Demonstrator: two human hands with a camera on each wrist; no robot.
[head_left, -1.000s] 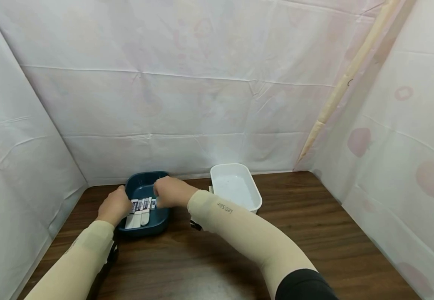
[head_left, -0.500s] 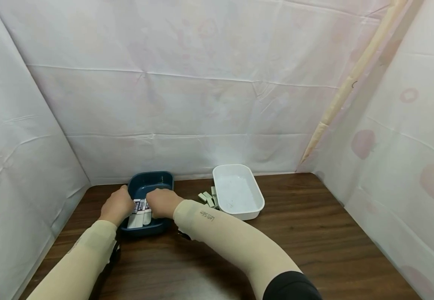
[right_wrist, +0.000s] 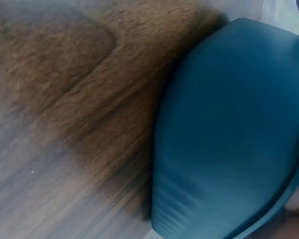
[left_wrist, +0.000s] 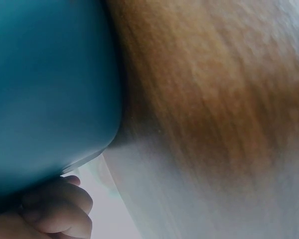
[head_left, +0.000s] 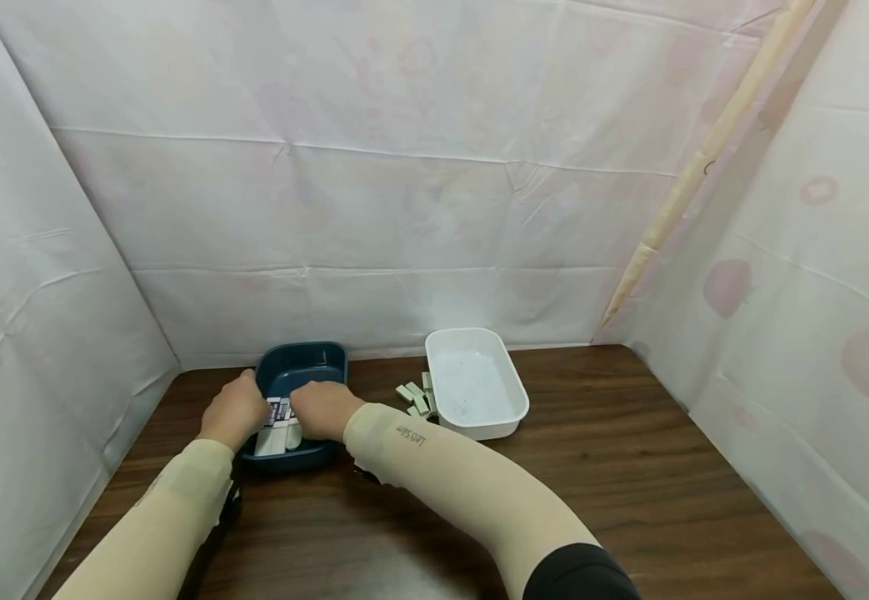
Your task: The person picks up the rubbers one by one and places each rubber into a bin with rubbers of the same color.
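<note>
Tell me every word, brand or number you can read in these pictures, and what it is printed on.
"Let's Slim" stands on the beige sleeve of the right arm, seen upside down.
The small black-and-white printed tiles in the dark blue plastic tray carry markings too small to read.
The white plastic tub and both wrist views show no text.

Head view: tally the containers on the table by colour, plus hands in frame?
Dark blue plastic tray: 1, holding flat pale pieces with dark printed labels, too small to count
White plastic rectangular tub: 1
Hands: 2, left hand at the blue tray's left rim, right hand over the pieces
Total: 2 containers, 2 hands
</note>
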